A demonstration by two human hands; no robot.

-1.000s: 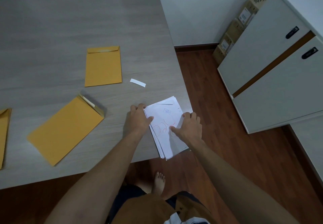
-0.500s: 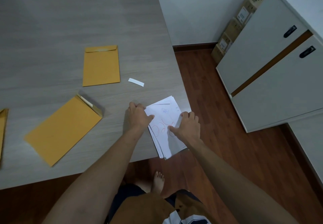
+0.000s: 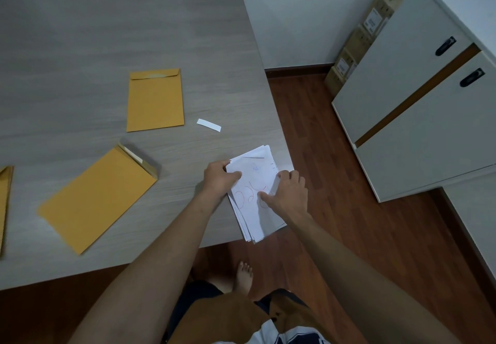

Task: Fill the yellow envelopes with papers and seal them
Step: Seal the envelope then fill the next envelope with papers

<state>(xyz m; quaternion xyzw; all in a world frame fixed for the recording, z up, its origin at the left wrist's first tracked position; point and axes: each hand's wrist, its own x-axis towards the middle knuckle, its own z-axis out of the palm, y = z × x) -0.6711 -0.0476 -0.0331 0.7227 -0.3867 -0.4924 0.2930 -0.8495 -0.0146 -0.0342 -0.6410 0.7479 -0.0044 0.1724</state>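
A stack of white papers (image 3: 255, 182) with red scribbles lies at the table's near right corner, partly overhanging the edge. My left hand (image 3: 218, 180) grips the stack's left edge, thumb on top. My right hand (image 3: 288, 196) holds the right side, thumb pressing the top sheet. One yellow envelope (image 3: 155, 100) lies flat farther back with its flap folded down. A second yellow envelope (image 3: 96, 198) lies at an angle to the left, flap raised. A third yellow envelope (image 3: 5, 204) shows only its edge at the far left.
A small white paper strip (image 3: 208, 125) lies on the grey table (image 3: 80, 35) between the far envelope and the papers. A white cabinet (image 3: 418, 118) stands to the right across wooden floor, with cardboard boxes (image 3: 359, 45) behind it. My bare foot (image 3: 244, 276) shows below the table edge.
My left thumb has slid further onto the top sheet, and both hands have closed in on the stack. The envelopes and strip have not moved.
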